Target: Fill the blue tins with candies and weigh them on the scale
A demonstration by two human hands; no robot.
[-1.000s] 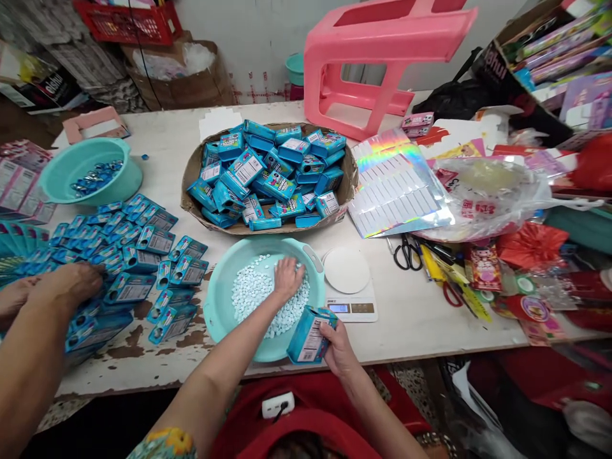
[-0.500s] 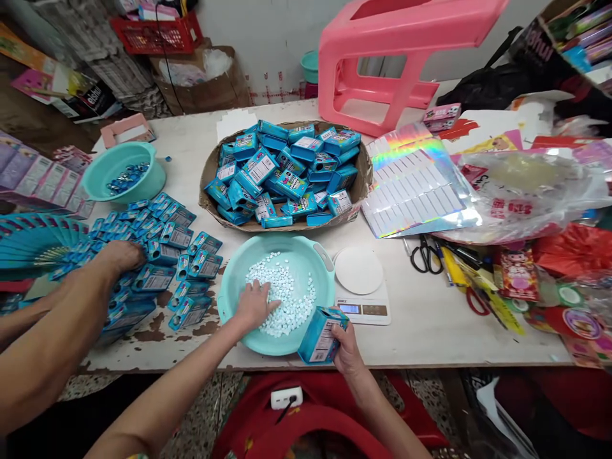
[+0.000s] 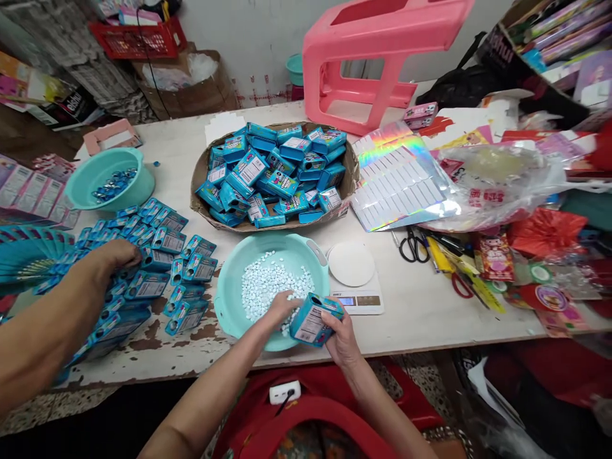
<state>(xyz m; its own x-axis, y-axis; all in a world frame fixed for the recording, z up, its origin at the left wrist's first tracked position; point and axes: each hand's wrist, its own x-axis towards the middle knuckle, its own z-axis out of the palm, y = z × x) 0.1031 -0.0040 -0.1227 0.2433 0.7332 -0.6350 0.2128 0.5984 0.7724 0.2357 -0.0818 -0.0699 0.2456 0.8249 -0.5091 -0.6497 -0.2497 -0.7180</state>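
Note:
A turquoise basin (image 3: 224,306) of small white tablets (image 3: 261,284) stands before me. My left hand (image 3: 281,309) is inside its right part, fingers drawn together close to a blue printed box (image 3: 310,322); what they hold is hidden. My right hand (image 3: 342,335) grips that box from the right, tilted over the basin's lower right rim, thumb across its labelled side. Directly behind the box is a white digital scale (image 3: 370,301) with a round plate. Beyond the basin lies a cardboard tray (image 3: 351,172) heaped with similar blue boxes (image 3: 282,182).
At left, a co-worker's hand (image 3: 119,255) reaches over rows of standing blue boxes (image 3: 148,284). Near them is a smaller turquoise bowl (image 3: 143,185) of shiny blue pieces. Silver sheets (image 3: 401,178), scissors (image 3: 414,245) and a pink stool (image 3: 315,76) occupy the right and back.
My left hand has moved right across the tablets, from spread fingers to fingers drawn together beside the box. My right hand has raised and tilted the box slightly. The view has shifted somewhat.

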